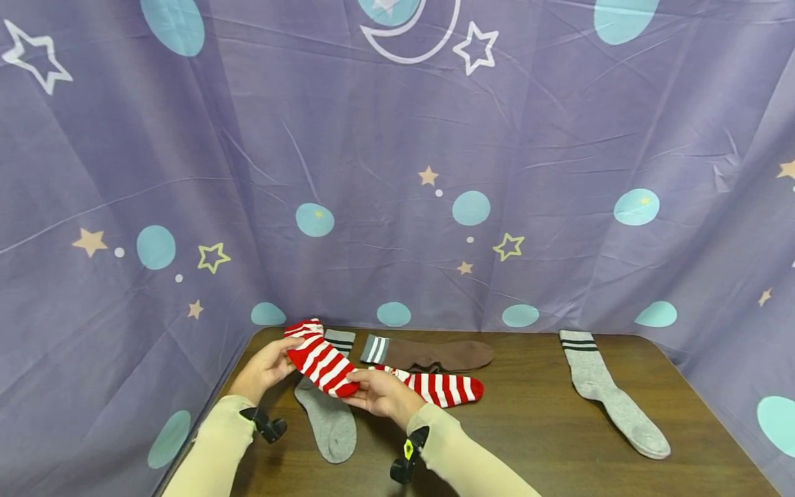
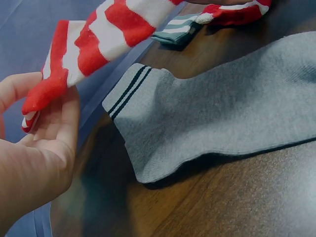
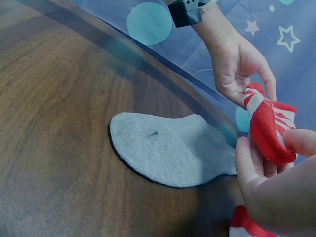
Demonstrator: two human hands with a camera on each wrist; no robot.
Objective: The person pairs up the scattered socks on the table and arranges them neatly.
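Both hands hold a red-and-white striped sock [image 1: 323, 360] up over the left part of the table. My left hand [image 1: 268, 367] pinches it close to the cuff end, with the thumb on one side and fingers behind. At the toe end, my right hand [image 1: 380, 395] grips the red tip between thumb and fingers, as the right wrist view also shows. Below the held sock lies a grey sock [image 2: 212, 103] with two dark stripes at its cuff. A second striped sock [image 1: 450, 389] lies flat on the table, its cuff end partly hidden behind my right hand.
A brown sock [image 1: 437, 354] with a grey-blue, white-striped cuff lies along the table's back edge. Another grey sock [image 1: 611, 400] with dark stripes lies on the right of the wooden table [image 1: 528, 428]. A purple patterned curtain [image 1: 397, 152] hangs behind and at the sides.
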